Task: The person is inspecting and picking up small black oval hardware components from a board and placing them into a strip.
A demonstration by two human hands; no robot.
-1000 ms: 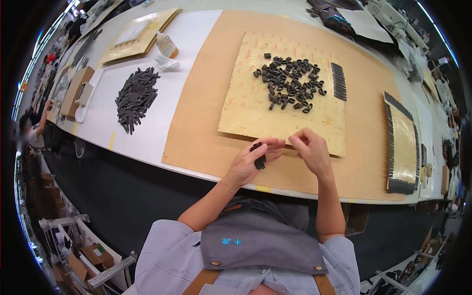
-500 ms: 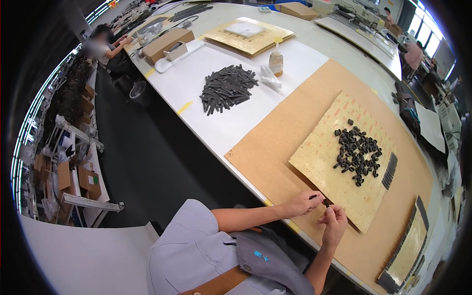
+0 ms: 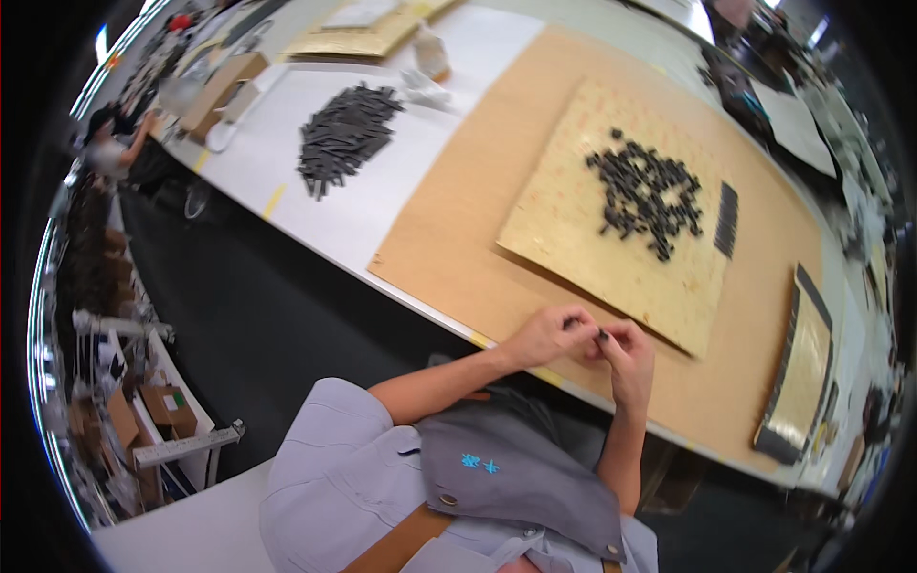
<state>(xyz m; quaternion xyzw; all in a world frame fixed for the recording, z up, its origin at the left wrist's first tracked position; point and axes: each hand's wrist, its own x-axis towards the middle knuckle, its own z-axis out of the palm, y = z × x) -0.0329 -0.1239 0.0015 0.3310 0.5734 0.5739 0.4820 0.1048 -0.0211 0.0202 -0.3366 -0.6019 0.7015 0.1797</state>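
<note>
My left hand (image 3: 546, 338) and my right hand (image 3: 628, 361) meet at the near edge of a yellow board (image 3: 544, 224). The fingertips of both hands pinch a small black strip (image 3: 602, 335) between them; its ends are hidden. Another dark bit (image 3: 570, 324) shows in the curled fingers of my left hand. On the board lies a heap of small black loops (image 3: 650, 196), curled from strips. A neat row of flat black strips (image 3: 727, 220) lies along the board's right edge.
A pile of straight black strips (image 3: 349, 138) lies on white paper at the left, by a bottle (image 3: 432, 55) and crumpled plastic (image 3: 424, 88). Brown paper (image 3: 449, 210) covers the table under the board. At right sits a gold panel (image 3: 802, 368) edged with black strips. Another person (image 3: 115, 153) sits far left.
The view has swung, so the table sits higher and further left in it. My hands have drawn closer together, and the fingertips now meet at the black strip.
</note>
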